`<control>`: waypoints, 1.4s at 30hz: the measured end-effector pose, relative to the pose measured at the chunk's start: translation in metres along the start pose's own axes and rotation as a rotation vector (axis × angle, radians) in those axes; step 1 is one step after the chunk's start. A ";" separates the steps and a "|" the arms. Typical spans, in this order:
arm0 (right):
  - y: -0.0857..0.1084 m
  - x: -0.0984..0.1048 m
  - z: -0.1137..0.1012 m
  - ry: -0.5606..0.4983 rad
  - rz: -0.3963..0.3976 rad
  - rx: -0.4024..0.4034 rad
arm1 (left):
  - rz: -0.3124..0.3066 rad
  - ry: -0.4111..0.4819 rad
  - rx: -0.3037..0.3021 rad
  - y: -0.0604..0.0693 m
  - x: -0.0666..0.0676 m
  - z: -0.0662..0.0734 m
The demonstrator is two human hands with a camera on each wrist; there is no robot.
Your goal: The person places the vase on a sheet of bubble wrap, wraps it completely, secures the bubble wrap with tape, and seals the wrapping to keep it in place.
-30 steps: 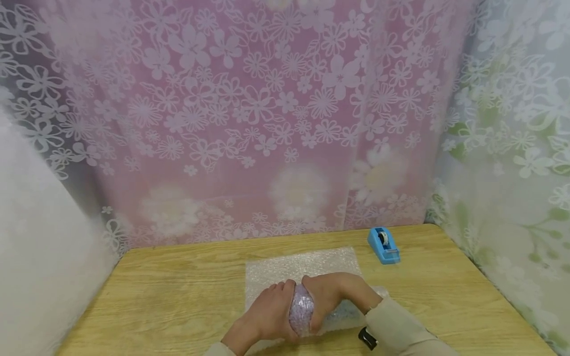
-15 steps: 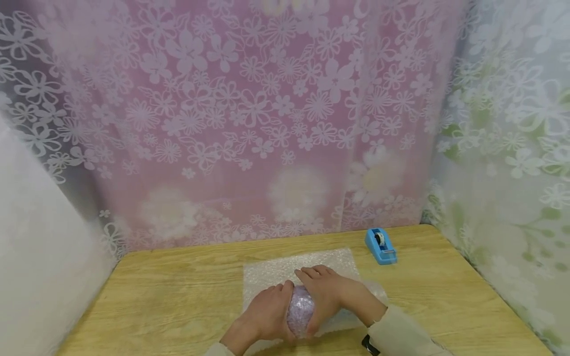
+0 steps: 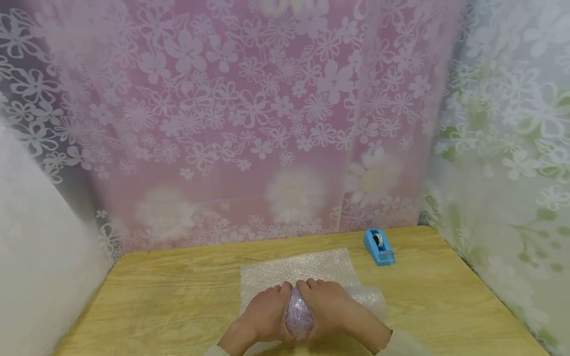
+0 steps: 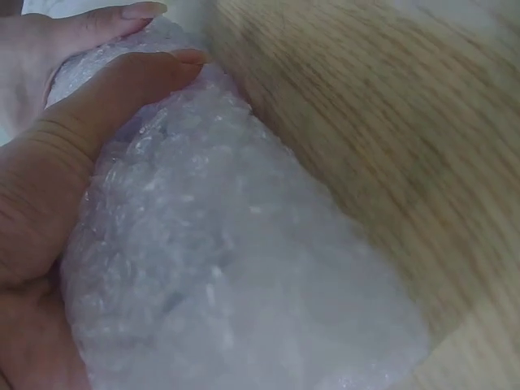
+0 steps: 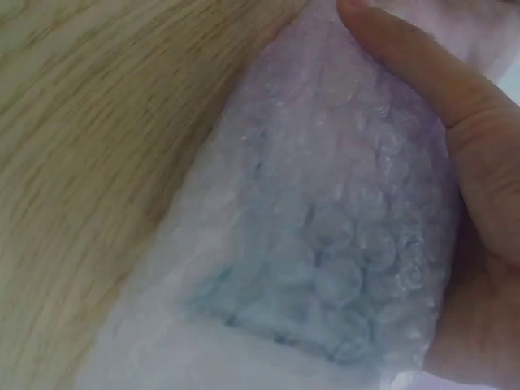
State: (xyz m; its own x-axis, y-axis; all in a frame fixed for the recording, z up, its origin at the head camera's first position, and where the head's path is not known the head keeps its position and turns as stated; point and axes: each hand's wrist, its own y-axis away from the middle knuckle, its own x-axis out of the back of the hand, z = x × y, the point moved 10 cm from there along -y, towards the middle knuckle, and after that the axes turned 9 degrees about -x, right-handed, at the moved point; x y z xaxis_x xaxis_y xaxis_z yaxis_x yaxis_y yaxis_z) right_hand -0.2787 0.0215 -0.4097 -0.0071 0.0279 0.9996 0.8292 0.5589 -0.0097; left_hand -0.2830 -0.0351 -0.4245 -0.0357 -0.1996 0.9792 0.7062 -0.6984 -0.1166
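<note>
A bundle [image 3: 299, 316] rolled in bubble wrap, purplish in its middle, lies across the near part of the table under both hands. My left hand [image 3: 265, 315] grips its left part, thumb on the near side, as the bundle [image 4: 219, 244] in the left wrist view shows. Close beside it, my right hand [image 3: 331, 309] grips the right part; through the wrap [image 5: 325, 203] in the right wrist view a bluish shape shows. Flat bubble wrap [image 3: 298, 267] spreads out behind the hands, and a rolled end [image 3: 369, 297] sticks out right of my right hand.
A blue tape dispenser [image 3: 379, 248] stands near the back right of the wooden table [image 3: 169, 287]. Flowered curtains [image 3: 249, 123] hang behind and on the right side, and a white sheet [image 3: 40, 247] hangs at the left.
My right hand has lifted its fingers over the bundle and laid them back down nearer my left hand. The black object by the right sleeve is no longer visible.
</note>
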 end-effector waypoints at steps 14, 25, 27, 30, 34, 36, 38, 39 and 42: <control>-0.015 -0.009 0.007 -0.145 -0.155 0.009 | -0.129 0.289 -0.016 -0.005 -0.011 -0.013; -0.021 -0.019 0.008 -0.454 -0.397 0.052 | -0.226 0.546 0.016 -0.007 -0.019 -0.019; -0.023 -0.022 0.006 -0.524 -0.444 0.088 | -0.242 0.578 0.026 -0.007 -0.020 -0.020; -0.024 -0.023 0.003 -0.579 -0.488 0.151 | -0.261 0.588 0.036 -0.008 -0.021 -0.020; -0.025 -0.023 0.002 -0.601 -0.514 0.188 | -0.275 0.501 0.077 -0.009 -0.019 -0.021; -0.024 -0.024 0.003 -0.601 -0.520 0.177 | -0.282 0.441 0.101 -0.009 -0.018 -0.021; -0.024 -0.023 0.002 -0.605 -0.522 0.175 | -0.292 0.374 0.123 -0.009 -0.016 -0.022; -0.024 -0.023 0.002 -0.603 -0.524 0.167 | -0.297 0.344 0.131 -0.009 -0.015 -0.022; -0.023 -0.024 0.004 -0.588 -0.539 0.132 | -0.311 0.263 0.138 -0.009 -0.013 -0.021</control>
State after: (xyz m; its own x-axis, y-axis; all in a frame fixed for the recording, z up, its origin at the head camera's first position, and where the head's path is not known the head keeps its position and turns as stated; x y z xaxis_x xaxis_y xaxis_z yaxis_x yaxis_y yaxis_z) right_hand -0.2995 0.0113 -0.4339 -0.7104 0.1373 0.6902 0.5550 0.7124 0.4295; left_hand -0.3038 -0.0411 -0.4398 -0.4288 -0.1751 0.8862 0.7208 -0.6578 0.2188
